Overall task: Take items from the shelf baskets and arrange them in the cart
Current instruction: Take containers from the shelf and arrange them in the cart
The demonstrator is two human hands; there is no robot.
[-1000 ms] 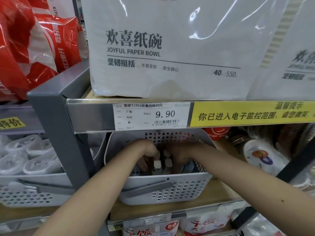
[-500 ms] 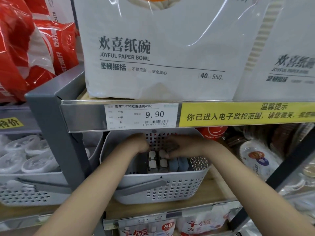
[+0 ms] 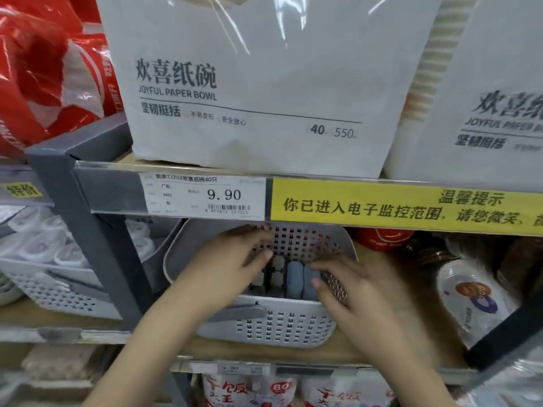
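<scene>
both hands (image 3: 293,277) flank blue items (image 3: 295,279) inside basket (image 3: 264,324).

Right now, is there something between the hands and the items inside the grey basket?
Nothing visible does. The left hand and right hand are already in the grey basket, at the blue items. The shelf rail hangs close above, so lifting out has little room.

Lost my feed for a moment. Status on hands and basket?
Left hand and right hand both inside grey basket, fingers among blue items; grip unclear. Nothing lifted out. Shelf edge close overhead.
</scene>
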